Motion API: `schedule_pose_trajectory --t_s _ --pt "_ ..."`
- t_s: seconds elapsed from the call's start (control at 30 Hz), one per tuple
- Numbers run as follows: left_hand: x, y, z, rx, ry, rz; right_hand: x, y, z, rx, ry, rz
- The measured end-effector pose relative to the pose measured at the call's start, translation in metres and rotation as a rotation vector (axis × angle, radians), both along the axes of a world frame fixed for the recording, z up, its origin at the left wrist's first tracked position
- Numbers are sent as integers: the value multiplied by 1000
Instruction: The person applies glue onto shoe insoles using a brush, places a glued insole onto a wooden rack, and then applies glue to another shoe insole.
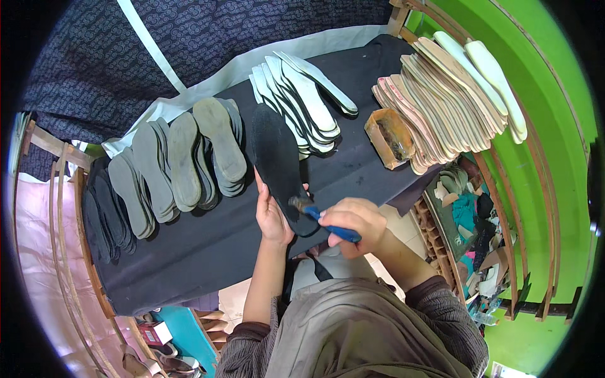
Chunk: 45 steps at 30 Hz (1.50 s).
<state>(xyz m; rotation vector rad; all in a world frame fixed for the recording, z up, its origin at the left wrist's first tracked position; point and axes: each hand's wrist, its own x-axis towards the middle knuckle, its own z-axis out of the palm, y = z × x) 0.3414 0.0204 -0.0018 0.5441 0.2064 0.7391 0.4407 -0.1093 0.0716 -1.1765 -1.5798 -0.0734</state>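
Green wall stood at right, dark patterned curtain across the far side. Work surface was a table under black cloth.

Black insole was in the left hand, held up over the near side of the table, long axis pointing away from the body. Left grip: supporting from below, thumb along the left edge, fingertips just showing at the right edge.

Right hand was wrapped round the blue handle of a brush, firm hold. Bristles pointed left, at the insole's upper face toward its near end; couldn't tell how hard they pressed.

Layout on the cloth, left to right: black insoles at the left end, overlapping grey insoles, white-faced insoles beyond the held piece, then a long row of beige insoles with two white pieces at its far right side. Open brown-stained container sat right beside the beige row, dark residue inside. Mixed-colour scrap pile lay lower right, past the table.
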Motion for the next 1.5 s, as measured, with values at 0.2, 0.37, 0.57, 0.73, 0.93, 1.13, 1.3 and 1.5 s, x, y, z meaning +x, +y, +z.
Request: schedule_pose_trajectory --t_s 0.2,0.37,0.57,0.73,0.93,1.13,1.3,1.5 --pt "0 3 -3 -115 -50 43 0 -4 -3 -2 -39 -8" --pt "-1 2 -4 11 -56 -59 4 -7 -4 -30 -5 6" --pt "3 0 16 -529 -224 63 5 1 6 17 -72 -38" --pt "-3 1 -2 -14 -30 -49 3 -10 9 -163 -12 118" --pt "0 0 7 -16 -21 -9 9 1 9 5 -16 -42" --pt "1 0 6 4 -15 -8 10 -5 12 -88 -19 -16" --pt "-3 3 -1 -2 -73 -67 12 -6 11 -156 26 18" --pt "4 -1 11 -255 -104 33 10 3 15 -33 -83 -84"
